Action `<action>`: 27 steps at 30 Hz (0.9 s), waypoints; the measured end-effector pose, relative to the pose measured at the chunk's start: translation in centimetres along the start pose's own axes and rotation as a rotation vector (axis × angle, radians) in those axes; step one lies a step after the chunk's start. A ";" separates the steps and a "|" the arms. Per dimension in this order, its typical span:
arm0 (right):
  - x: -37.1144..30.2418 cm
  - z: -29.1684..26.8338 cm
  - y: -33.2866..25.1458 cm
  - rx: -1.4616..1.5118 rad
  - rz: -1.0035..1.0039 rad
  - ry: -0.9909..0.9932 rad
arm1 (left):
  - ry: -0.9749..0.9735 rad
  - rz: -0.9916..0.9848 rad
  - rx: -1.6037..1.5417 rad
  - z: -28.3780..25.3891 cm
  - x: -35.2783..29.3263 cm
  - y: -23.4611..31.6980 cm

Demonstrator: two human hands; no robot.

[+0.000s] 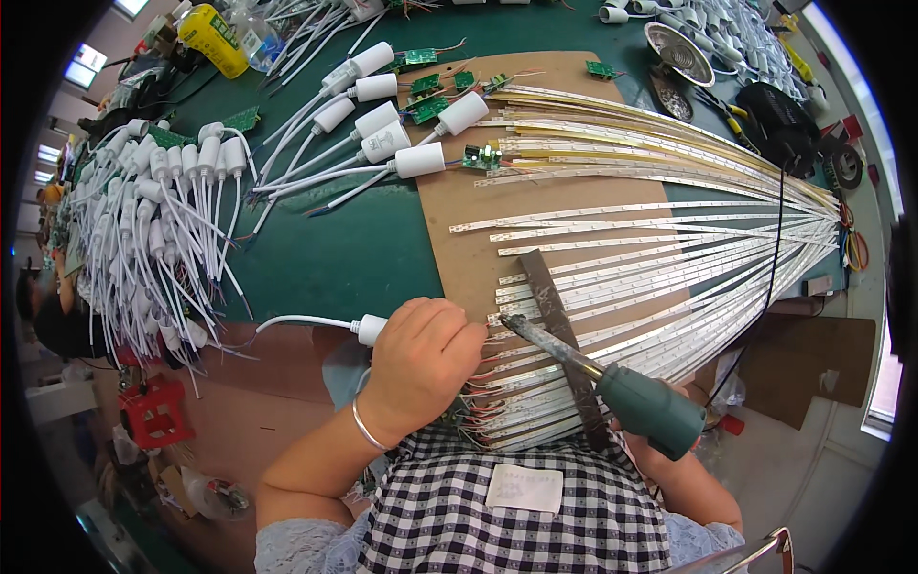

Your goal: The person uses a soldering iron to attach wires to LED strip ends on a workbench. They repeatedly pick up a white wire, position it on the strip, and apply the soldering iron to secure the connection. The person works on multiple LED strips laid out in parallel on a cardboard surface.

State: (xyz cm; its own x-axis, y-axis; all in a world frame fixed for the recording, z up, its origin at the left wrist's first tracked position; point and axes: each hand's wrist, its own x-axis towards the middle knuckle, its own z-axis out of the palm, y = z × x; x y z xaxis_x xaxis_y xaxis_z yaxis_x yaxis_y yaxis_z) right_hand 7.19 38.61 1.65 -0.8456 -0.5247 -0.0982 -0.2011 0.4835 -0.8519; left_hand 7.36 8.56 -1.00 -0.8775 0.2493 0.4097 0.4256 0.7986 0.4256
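My left hand (427, 359) is closed in a pinch just left of the LED strip ends. Out of its far side sticks a white end cap (369, 330) with a white cable; whatever the fingertips pinch is hidden. A soldering iron (652, 409) with a green handle is in my right hand (650, 457), which the handle mostly covers. The iron's tip lies over the end of one LED strip, close to my left fingertips. Several LED strips (612, 279) fan out side by side, crossed by a dark flat bar (555, 316). Thin wires show on the nearest strips.
White caps with small green circuit boards (481, 156) lie at the far ends of other strips. A heap of capped cables (153, 220) hangs over the left table edge. A metal dish (679, 53), pliers (722, 113) and a yellow bottle (212, 40) stand farther back. The iron's black cord (776, 249) crosses the strips.
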 end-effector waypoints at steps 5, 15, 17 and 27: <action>-0.4 0.1 0.0 0.171 0.106 0.022 | 0.096 -0.017 -0.005 0.6 -0.4 -0.2; -0.6 0.1 0.2 0.143 0.111 0.036 | 0.005 -0.291 0.116 -0.6 1.5 1.6; -0.7 0.2 0.2 0.125 0.131 0.040 | -0.005 -0.298 0.135 -0.5 1.7 1.5; -0.2 0.1 0.0 0.002 0.042 0.011 | -0.043 -0.317 0.157 -0.3 2.1 1.4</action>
State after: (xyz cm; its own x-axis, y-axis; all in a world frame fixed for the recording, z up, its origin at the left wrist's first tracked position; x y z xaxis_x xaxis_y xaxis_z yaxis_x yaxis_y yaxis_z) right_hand 7.39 38.68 1.61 -0.8587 -0.4962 -0.1284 -0.1640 0.5033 -0.8484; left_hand 6.17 10.09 0.69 -0.9704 -0.0042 0.2417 0.0947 0.9133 0.3960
